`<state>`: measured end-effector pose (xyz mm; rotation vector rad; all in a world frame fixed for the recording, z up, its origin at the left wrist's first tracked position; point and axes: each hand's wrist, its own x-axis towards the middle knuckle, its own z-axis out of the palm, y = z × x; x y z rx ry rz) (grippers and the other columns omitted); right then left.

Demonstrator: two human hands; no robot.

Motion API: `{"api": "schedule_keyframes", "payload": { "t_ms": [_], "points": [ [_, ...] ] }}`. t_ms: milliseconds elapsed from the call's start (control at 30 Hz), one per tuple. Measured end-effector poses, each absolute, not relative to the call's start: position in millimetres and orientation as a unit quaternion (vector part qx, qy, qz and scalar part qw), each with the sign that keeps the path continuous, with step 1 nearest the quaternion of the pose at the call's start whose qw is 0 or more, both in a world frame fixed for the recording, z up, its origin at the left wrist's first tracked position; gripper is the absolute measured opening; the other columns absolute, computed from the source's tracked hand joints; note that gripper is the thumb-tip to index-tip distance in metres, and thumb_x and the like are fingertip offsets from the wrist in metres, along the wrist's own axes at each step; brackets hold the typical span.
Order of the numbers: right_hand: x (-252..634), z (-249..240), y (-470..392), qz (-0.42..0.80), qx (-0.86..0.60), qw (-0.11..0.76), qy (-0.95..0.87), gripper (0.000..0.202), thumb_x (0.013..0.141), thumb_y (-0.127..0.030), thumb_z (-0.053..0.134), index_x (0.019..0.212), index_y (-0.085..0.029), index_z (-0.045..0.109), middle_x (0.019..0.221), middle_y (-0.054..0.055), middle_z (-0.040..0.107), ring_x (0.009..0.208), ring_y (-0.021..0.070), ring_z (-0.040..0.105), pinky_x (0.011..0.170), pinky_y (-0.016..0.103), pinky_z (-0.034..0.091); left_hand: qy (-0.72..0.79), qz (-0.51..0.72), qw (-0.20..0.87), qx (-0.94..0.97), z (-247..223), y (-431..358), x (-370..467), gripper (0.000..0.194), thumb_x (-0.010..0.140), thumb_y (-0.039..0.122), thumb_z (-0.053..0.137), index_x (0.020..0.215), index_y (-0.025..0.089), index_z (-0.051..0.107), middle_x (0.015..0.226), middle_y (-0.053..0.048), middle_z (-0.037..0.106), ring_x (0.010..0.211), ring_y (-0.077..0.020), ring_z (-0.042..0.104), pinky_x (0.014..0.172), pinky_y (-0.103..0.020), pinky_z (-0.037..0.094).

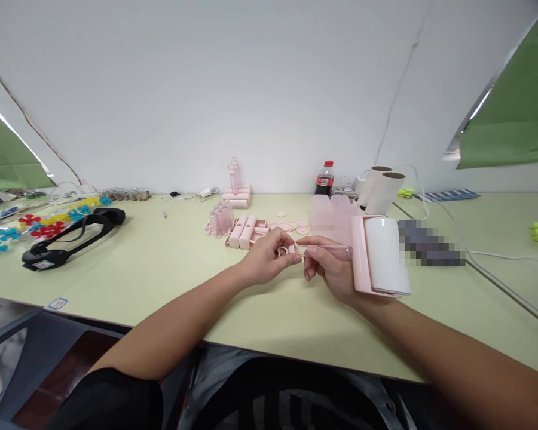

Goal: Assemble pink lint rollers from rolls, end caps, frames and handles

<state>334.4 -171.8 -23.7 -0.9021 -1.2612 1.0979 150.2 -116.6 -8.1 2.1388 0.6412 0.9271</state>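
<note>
A lint roller with a white sticky roll [385, 254] in a pink frame lies across in front of me, its clear pink handle [334, 251] pointing left. My right hand [332, 272] is closed around that handle, the roll resting above my wrist. At the handle's left end, my left hand [269, 258] pinches a small pink end cap [293, 249] between thumb and fingers. The cap meets the handle's tip; whether it is fully seated I cannot tell. Just beyond my hands lie pink roller frames [244, 232] and flat pink discs [287, 226].
Clear handle tubes [223, 216] stand left of the frames. Translucent pink covers [329, 215], white paper rolls [381, 188] and a cola bottle [325, 178] are at the back right. A black head strap [72, 239] lies left. Cables cross the right side.
</note>
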Motion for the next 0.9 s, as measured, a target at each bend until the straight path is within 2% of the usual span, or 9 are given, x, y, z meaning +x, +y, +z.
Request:
{"api": "schedule_keyframes", "payload": {
  "t_ms": [167, 533, 900],
  "points": [
    [333.1, -23.0, -173.1, 0.483, -0.372, 0.598, -0.521, 0.028, 0.084, -0.041, 0.068, 0.101, -0.019, 0.07, 0.059, -0.003, 0.061, 0.048, 0.0125, 0.056, 0.05, 0.028, 0.05, 0.242, 0.373, 0.308, 0.841, -5.6, -118.2, 149.2, 0.026, 0.084, 0.039, 0.068, 0.093, 0.018, 0.054, 0.08, 0.001, 0.055, 0.068, -0.0108, 0.049, 0.062, -0.026, 0.04],
    [330.0, -19.4, -169.3, 0.548, -0.358, 0.604, -0.454, 0.027, 0.082, -0.04, 0.069, 0.099, -0.019, 0.068, 0.059, -0.004, 0.058, 0.045, 0.0112, 0.052, 0.045, 0.027, 0.049, 0.27, 0.357, 0.167, 0.879, -3.8, -120.6, 151.8, 0.021, 0.092, 0.037, 0.059, 0.1, 0.018, 0.062, 0.082, -0.002, 0.065, 0.071, -0.0135, 0.056, 0.066, -0.027, 0.043],
    [328.6, -18.4, -170.1, 0.554, -0.346, 0.606, -0.454, 0.026, 0.08, -0.04, 0.07, 0.095, -0.018, 0.069, 0.058, -0.004, 0.058, 0.044, 0.0107, 0.05, 0.043, 0.027, 0.049, 0.253, 0.356, 0.182, 0.881, -4.8, -118.7, 149.7, 0.027, 0.095, 0.038, 0.052, 0.105, 0.017, 0.065, 0.08, -0.003, 0.065, 0.072, -0.0147, 0.057, 0.067, -0.027, 0.043]
  ]
}}
